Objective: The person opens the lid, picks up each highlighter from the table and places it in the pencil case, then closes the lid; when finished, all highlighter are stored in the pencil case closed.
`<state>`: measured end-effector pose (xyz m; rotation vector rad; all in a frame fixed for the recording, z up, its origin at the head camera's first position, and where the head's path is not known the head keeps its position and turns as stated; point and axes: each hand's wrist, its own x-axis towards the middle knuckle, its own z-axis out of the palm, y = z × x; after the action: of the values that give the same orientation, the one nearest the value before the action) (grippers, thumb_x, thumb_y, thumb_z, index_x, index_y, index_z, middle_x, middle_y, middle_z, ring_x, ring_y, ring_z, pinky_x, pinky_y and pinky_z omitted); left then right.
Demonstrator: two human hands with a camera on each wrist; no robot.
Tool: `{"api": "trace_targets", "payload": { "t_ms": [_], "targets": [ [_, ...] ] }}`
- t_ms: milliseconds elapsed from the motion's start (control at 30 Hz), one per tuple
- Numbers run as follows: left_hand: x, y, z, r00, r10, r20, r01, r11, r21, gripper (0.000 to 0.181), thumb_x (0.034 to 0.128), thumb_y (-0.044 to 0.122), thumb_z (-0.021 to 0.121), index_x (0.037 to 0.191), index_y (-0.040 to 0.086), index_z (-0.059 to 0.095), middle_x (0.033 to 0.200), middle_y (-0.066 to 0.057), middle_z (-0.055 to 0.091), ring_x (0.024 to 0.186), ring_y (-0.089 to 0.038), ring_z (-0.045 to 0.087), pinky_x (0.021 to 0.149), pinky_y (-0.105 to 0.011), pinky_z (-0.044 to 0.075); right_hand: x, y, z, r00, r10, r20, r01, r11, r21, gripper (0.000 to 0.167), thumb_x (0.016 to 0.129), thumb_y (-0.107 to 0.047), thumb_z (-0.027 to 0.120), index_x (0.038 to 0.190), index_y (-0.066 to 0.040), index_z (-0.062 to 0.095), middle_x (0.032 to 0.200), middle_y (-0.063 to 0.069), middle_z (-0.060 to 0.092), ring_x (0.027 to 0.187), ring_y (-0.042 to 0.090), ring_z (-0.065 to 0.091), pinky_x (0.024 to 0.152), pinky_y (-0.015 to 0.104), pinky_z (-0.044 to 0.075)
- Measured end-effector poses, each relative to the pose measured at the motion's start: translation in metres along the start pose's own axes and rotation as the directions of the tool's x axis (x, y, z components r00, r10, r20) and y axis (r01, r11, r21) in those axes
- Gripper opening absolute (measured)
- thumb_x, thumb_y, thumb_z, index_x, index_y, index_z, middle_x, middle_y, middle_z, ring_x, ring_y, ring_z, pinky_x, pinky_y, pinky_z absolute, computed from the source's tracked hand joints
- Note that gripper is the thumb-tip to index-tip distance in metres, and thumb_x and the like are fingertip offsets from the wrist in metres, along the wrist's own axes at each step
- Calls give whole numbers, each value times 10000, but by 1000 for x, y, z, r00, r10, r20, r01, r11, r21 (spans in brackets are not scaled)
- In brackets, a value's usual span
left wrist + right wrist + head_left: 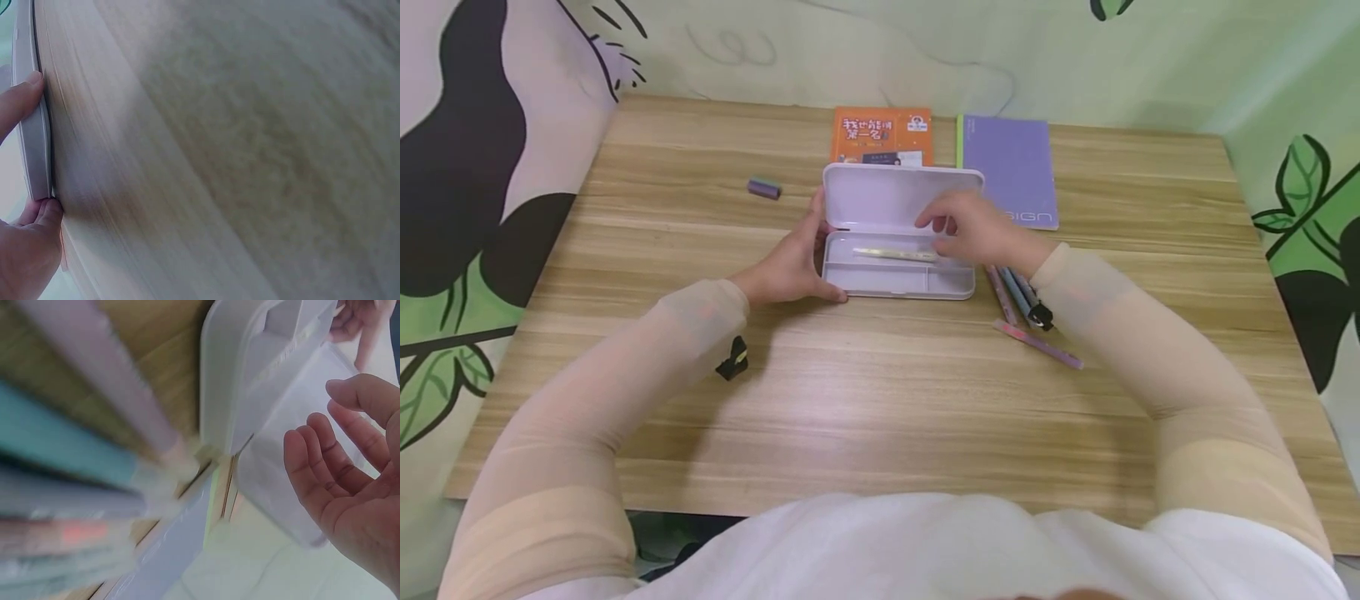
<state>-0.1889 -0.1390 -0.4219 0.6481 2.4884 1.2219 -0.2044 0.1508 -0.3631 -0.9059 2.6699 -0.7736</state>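
A white pencil case point(951, 283) stands open on the table, its lid point(872, 196) raised at the back. Inside its long rear compartment lies one pale yellowish pen point(891, 253). My left hand point(786, 267) grips the case's left end, thumb at the front corner and fingers round the back; the left wrist view shows fingertips on the case edge point(37, 144). Over the right part of the case hovers my right hand point(977, 229), fingers loosely bent, with nothing in it in the right wrist view. Several pens point(75, 444) lie right of the case, partly hidden by the right forearm.
A pink-purple pen point(1037, 343) lies apart, nearer the front. Behind the case are an orange book point(880, 133) and a purple notebook point(1011, 167). A small purple and green block point(763, 189) lies to the left. Painted walls border the wooden table point(850, 433).
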Motion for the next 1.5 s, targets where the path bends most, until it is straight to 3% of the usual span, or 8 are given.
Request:
{"api": "trace_targets", "payload": {
  "t_ms": [567,867,1100,1500],
  "targets": [
    [0,1,1,999,-35,16,35,999,16,1486,605,165,928,1501,295,-251,1295,-136,424,1228,-238,447,1171,-366,315,-62,38,-31,987,40,-158,-32,998,51,306,810,39,682,1115,48,668,967,234,627,847,359,605,754,486,552],
    [-1,1,1,999,-34,16,34,999,10,1487,606,162,927,1500,295,-254,1303,-131,422,1231,-229,446,1170,-356,317,-96,50,-37,975,151,-165,-147,989,32,297,818,9,709,1113,35,683,957,217,620,849,335,607,765,485,564],
    [-1,2,0,999,-30,12,30,999,14,1491,598,164,931,1506,266,-248,1299,-134,425,1219,-234,451,1163,-362,327,-121,68,-31,969,168,-184,-175,984,-23,286,801,5,727,1083,39,697,924,223,661,795,341,642,721,480,574],
    [0,-1,0,999,-27,16,27,999,22,1491,602,177,930,1499,291,-256,1300,-135,425,1223,-240,452,1159,-370,335,-134,80,-19,954,276,-120,-280,960,-21,291,813,-28,707,1100,19,690,951,210,656,851,322,632,741,419,528]
  ]
}}
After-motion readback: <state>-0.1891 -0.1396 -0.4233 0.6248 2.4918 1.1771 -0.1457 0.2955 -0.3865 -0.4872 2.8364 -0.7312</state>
